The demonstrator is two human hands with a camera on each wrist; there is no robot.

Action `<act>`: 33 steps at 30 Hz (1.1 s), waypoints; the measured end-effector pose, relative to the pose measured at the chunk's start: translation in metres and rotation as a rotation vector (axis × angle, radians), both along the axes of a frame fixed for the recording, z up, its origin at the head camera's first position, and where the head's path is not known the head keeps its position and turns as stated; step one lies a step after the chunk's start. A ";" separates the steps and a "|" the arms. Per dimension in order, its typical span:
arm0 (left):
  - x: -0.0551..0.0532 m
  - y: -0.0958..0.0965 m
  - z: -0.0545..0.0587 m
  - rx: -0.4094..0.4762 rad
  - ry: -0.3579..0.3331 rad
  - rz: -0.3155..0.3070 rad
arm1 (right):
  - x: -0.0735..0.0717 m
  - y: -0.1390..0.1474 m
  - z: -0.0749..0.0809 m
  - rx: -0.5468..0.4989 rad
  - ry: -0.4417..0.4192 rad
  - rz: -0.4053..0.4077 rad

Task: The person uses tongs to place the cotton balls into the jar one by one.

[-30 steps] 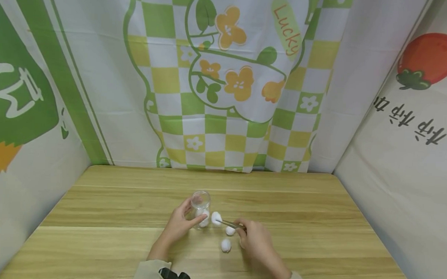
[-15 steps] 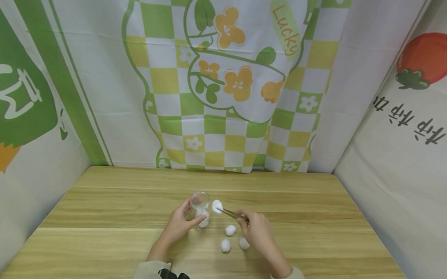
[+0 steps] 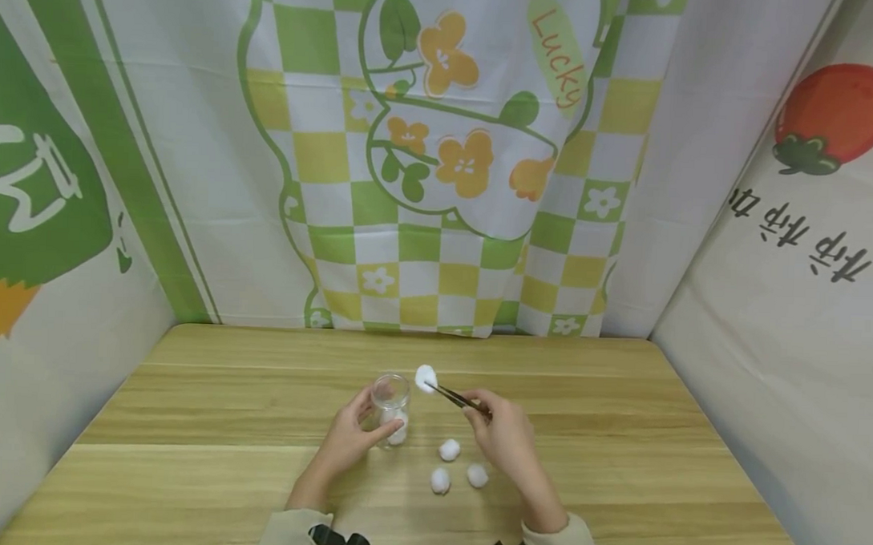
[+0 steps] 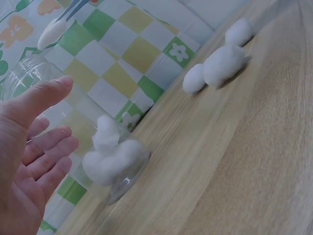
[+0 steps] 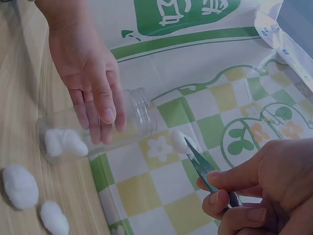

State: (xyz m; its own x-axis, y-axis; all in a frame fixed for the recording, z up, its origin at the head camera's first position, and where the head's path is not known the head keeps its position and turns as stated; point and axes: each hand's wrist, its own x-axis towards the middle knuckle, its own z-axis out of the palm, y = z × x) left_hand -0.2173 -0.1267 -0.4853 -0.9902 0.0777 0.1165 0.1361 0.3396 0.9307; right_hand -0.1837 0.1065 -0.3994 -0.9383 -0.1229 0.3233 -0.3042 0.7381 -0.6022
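Note:
A clear jar [image 3: 390,406] stands upright on the table with several white cotton balls [image 4: 115,156] at its bottom. My left hand [image 3: 351,431] holds the jar from the side, thumb on the near side and fingers around the far side. In my right hand [image 3: 505,429] is a pair of metal tweezers [image 5: 200,169], pinched between thumb and fingers. Its tips grip one cotton ball [image 3: 425,378], raised to the right of the jar's open mouth and apart from it. Three loose cotton balls [image 3: 449,449] lie on the table between my hands.
The wooden table [image 3: 223,393] reaches back to a green and yellow checked curtain [image 3: 437,248]. Printed cloth walls stand on the left [image 3: 47,251] and right [image 3: 781,333]. A black wrist device [image 3: 340,542] sits at my left cuff.
My right hand has lifted the tweezers and their cotton ball up and away from the table. A third loose cotton ball now shows beneath it. My left hand and the jar have stayed still.

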 end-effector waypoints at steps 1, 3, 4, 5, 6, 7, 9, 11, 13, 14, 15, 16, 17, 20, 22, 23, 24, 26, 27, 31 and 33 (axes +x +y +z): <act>0.000 0.000 0.000 0.000 0.003 0.001 | 0.000 0.000 0.000 -0.005 -0.002 -0.003; 0.000 0.000 0.000 0.000 0.007 0.001 | 0.000 0.000 0.001 -0.008 -0.006 -0.008; 0.000 0.000 0.000 0.001 0.007 -0.002 | 0.001 0.000 0.001 -0.010 -0.005 -0.009; 0.000 0.000 -0.001 0.003 0.007 -0.004 | 0.001 0.000 0.001 -0.012 -0.005 -0.008; 0.000 0.000 -0.001 0.005 0.005 -0.003 | 0.002 0.001 0.001 -0.015 -0.006 -0.008; 0.000 0.000 -0.001 0.004 0.004 -0.002 | 0.002 0.001 0.001 -0.019 -0.008 -0.009; 0.000 0.000 -0.001 0.009 0.003 -0.004 | 0.002 0.001 0.002 -0.025 -0.010 -0.005; 0.001 0.000 -0.001 0.014 0.008 -0.003 | 0.002 0.001 0.002 -0.029 -0.015 0.001; 0.001 0.000 0.000 0.020 0.010 -0.004 | 0.001 0.001 0.003 -0.028 -0.015 0.005; 0.001 0.001 0.000 0.024 0.014 -0.007 | 0.001 0.001 0.003 -0.029 -0.017 0.006; 0.001 0.001 0.001 0.024 0.017 -0.010 | 0.001 0.001 0.004 -0.032 -0.019 0.007; 0.001 0.003 0.001 0.027 0.021 -0.014 | 0.002 0.001 0.004 -0.034 -0.019 0.008; 0.001 0.004 0.001 0.029 0.024 -0.022 | 0.002 0.001 0.004 -0.037 -0.020 0.008; 0.001 0.008 0.002 0.037 0.037 -0.038 | 0.003 0.000 0.005 -0.046 -0.019 0.011; 0.000 0.011 0.001 0.046 0.039 -0.045 | 0.004 0.000 0.006 -0.047 -0.014 0.017; 0.000 0.012 0.000 0.048 0.038 -0.047 | 0.004 0.000 0.006 -0.047 -0.015 0.019; 0.000 0.013 0.000 0.052 0.036 -0.047 | 0.005 -0.001 0.006 -0.046 -0.015 0.022; 0.001 0.015 -0.001 0.051 0.036 -0.046 | 0.005 -0.001 0.007 -0.045 -0.024 0.029; 0.001 0.015 -0.002 0.051 0.036 -0.044 | 0.005 -0.002 0.007 -0.045 -0.029 0.032; 0.002 0.017 -0.002 0.041 0.043 -0.045 | 0.005 -0.003 0.007 -0.035 -0.035 0.044; 0.002 0.018 -0.002 0.039 0.042 -0.045 | 0.005 -0.004 0.007 -0.027 -0.027 0.047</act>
State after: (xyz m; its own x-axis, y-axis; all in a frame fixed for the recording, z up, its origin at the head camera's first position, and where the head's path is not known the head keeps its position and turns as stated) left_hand -0.2156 -0.1086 -0.4877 -0.9800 0.1167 0.1614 0.1895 0.2962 0.9362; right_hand -0.1784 0.1022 -0.3926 -0.9401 -0.1587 0.3018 -0.3217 0.7067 -0.6301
